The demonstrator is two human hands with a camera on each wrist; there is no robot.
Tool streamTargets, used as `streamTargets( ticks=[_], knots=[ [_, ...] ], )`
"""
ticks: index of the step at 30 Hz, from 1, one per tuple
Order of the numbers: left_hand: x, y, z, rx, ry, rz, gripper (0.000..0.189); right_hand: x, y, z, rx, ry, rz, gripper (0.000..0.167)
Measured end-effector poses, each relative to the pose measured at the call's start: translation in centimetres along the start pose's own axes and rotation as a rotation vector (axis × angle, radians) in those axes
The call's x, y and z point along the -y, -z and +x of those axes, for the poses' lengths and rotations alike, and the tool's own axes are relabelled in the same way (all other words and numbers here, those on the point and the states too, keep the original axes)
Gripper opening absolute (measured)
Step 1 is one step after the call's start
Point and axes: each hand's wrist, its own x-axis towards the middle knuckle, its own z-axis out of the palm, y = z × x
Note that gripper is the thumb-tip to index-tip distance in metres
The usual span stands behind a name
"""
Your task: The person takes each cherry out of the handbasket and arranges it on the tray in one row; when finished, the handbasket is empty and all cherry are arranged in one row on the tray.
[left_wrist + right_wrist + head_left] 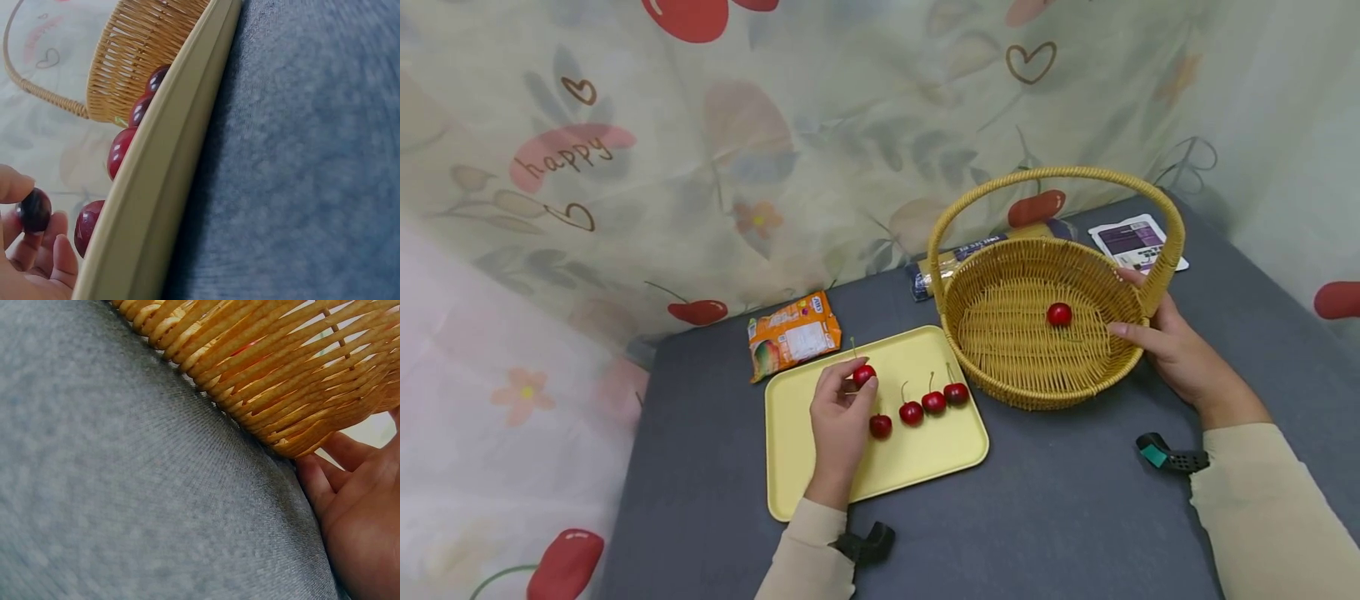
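Between thumb and fingertips my left hand (841, 425) pinches a dark red cherry (863, 375) above the yellow tray (790, 450); its green stem points up. The left wrist view also shows this cherry (34, 210) between the fingers. Several more stemmed cherries (912, 412) stand in a slanting row on the tray. My right hand (1187, 362) grips the right side of the wicker basket (1037, 396), thumb over the rim, other fingers partly hidden behind it. One cherry (1059, 314) lies inside the basket. In the right wrist view, fingers touch the basket's lower wall (281, 387).
An orange snack packet (795, 333) lies behind the tray. Behind the basket are a long blue-and-tan package (927, 277) and a white-and-purple packet (1138, 242). The basket's tall handle (1060, 172) arches above it. A patterned curtain (820, 167) hangs along the grey table's (700, 467) back edge.
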Motion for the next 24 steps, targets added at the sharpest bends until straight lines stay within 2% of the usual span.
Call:
streamTargets(
  ticks=[5,9,18,24],
  knots=[
    [0.08,0.04,-0.11,0.011,0.02,0.012,0.026,0.2,-0.13,0.11,0.003,0.007,-0.007,0.074],
    [0.21,0.07,-0.21,0.009,0.044,0.017,0.025,0.47,-0.25,0.12,-0.016,-0.02,-0.027,0.074],
    [0.47,-0.07,-0.25,-0.018,0.131,0.036,0.024,0.18,-0.29,0.16,-0.009,-0.006,-0.01,0.074],
    [0.35,0.06,-0.36,-0.012,0.152,0.053,0.022,0.23,-0.3,0.14,-0.026,-0.018,-0.026,0.074]
  ],
)
